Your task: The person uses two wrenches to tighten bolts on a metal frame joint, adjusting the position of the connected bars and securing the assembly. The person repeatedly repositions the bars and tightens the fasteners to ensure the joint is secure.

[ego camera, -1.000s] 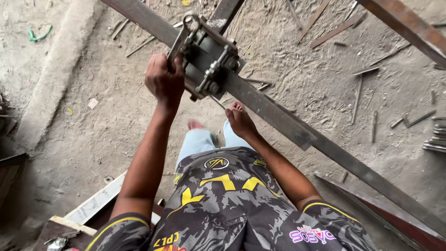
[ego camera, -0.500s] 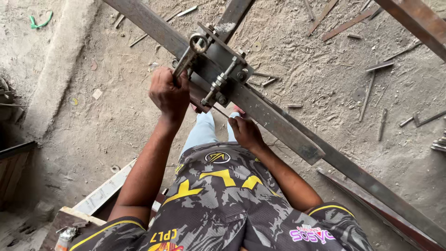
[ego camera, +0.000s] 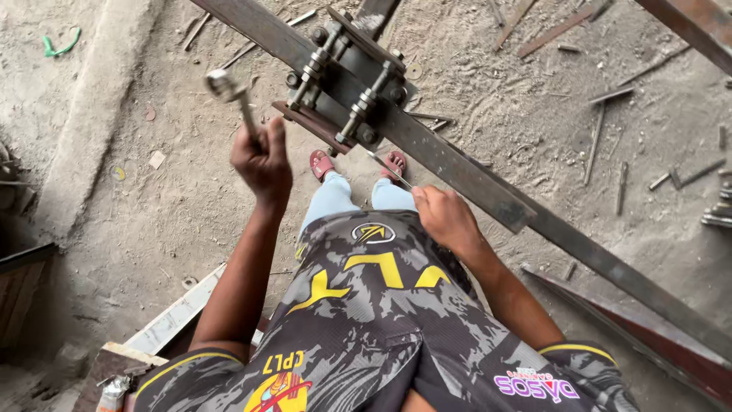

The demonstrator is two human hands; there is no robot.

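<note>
My left hand (ego camera: 263,160) grips a metal ring spanner (ego camera: 232,95), its ring end pointing up and away to the left of a bolted clamp (ego camera: 347,80). The clamp is made of plates and several bolts around a long flat steel bar (ego camera: 488,191) that runs diagonally from top left to bottom right. My right hand (ego camera: 446,217) is closed on a thin metal rod (ego camera: 389,169), close under the bar's lower edge. My legs and red sandals (ego camera: 320,162) show below the clamp.
Sandy concrete floor littered with scrap rods and metal offcuts (ego camera: 602,130). Another steel bar (ego camera: 686,30) crosses the top right, a rusty one (ego camera: 610,320) lies bottom right. A white board (ego camera: 179,313) and wood pieces lie bottom left. A concrete strip (ego camera: 91,114) runs at the left.
My left hand has pulled the spanner off the clamp and swung it out to the left. My right hand dropped slightly lower under the bar, holding the thin rod.
</note>
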